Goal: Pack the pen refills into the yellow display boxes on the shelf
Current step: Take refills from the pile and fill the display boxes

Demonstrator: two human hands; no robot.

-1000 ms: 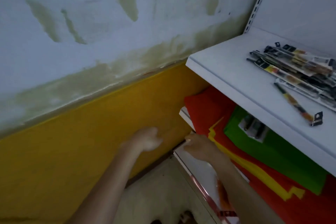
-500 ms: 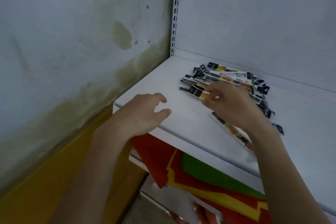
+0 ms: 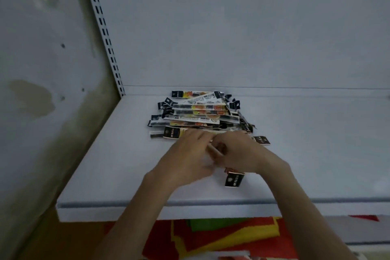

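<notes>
A pile of pen refill packs [image 3: 200,112], black-tagged with orange and yellow print, lies on the white shelf [image 3: 118,175] near the back panel. Both hands meet at the pile's front edge. My right hand [image 3: 240,152] is curled around one refill pack [image 3: 234,179], whose black tag end sticks out below the hand toward the shelf front. My left hand [image 3: 187,158] is blurred, its fingers reaching to the right hand and the same pack; its grip is hidden. No yellow display box is in view.
A slotted shelf upright [image 3: 105,36] runs along the stained wall [image 3: 42,91] on the left. Below the shelf edge lie red, yellow and green sheets [image 3: 211,236]. One loose refill tag [image 3: 261,140] lies right of the hands.
The view has swung up from the floor to face the shelf. Both hands rose onto the shelf and came together at the pile; the right hand has taken hold of a refill pack.
</notes>
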